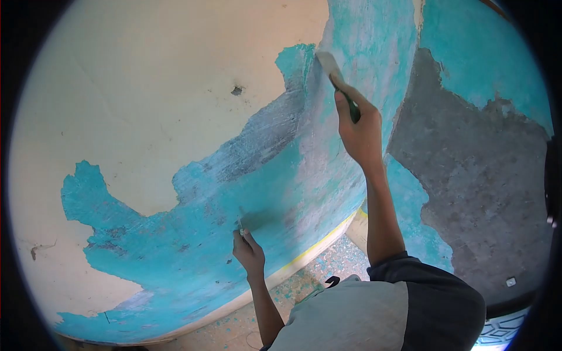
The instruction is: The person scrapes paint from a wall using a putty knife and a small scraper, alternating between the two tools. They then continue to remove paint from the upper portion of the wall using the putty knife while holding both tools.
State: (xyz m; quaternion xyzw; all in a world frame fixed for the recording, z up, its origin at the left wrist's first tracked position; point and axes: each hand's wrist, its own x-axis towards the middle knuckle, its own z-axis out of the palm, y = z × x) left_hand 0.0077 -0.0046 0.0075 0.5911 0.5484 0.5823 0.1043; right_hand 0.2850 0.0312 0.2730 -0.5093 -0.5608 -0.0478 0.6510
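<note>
My right hand (360,131) is wrapped around the dark handle of a paint scraper (328,63). The scraper's flat blade lies at the edge between the cream paint (175,52) and the exposed turquoise layer on the wall (234,193). Lower down, my left hand (249,253) is raised close to the turquoise surface, its thumb and fingers pinched together. A small pale thing (242,231) shows at those fingertips, too small to name. Around the scraper, the bared wall is streaked with grey and whitish patches.
Paint flakes litter the floor (328,263) below the wall. A pale skirting with a yellow line (322,241) runs along its foot. At the right, an adjoining wall has a large grey bare area (468,175) with a small white fitting (511,281). A small hole (236,90) marks the cream paint.
</note>
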